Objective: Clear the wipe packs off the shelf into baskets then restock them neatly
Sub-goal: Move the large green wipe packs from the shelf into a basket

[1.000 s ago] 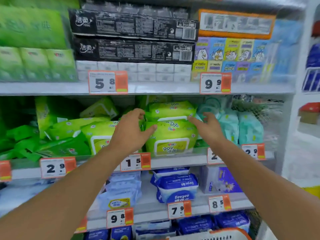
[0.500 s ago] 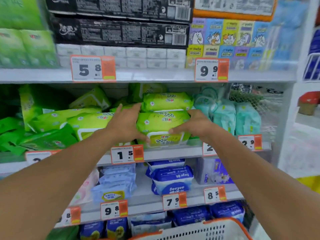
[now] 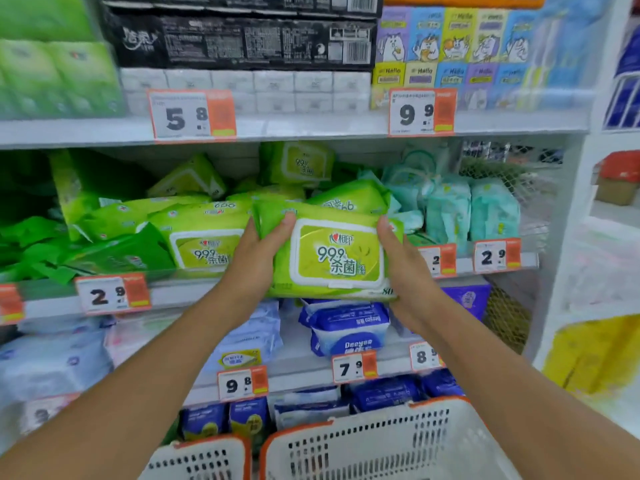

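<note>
A lime-green wipe pack (image 3: 334,258) with a white lid frame is held in front of the middle shelf (image 3: 180,292), its label facing me. My left hand (image 3: 258,258) grips its left end, thumb on the front. My right hand (image 3: 407,268) grips its right end. More lime-green packs (image 3: 204,237) lie piled on the shelf to the left and behind. Two white baskets with orange rims sit below, one at the bottom right (image 3: 391,441) and one at the bottom left (image 3: 204,459).
Teal wipe packs (image 3: 450,209) stand right of the green ones, dark green packs (image 3: 114,254) lie at the left. Blue packs (image 3: 346,327) fill the lower shelves. Tissue boxes sit on the top shelf. A white upright (image 3: 568,237) borders the shelf at the right.
Both hands closed on the front lime-green pack and pulled it off the shelf toward me, tilting its label up. The view dropped, bringing the baskets in.
</note>
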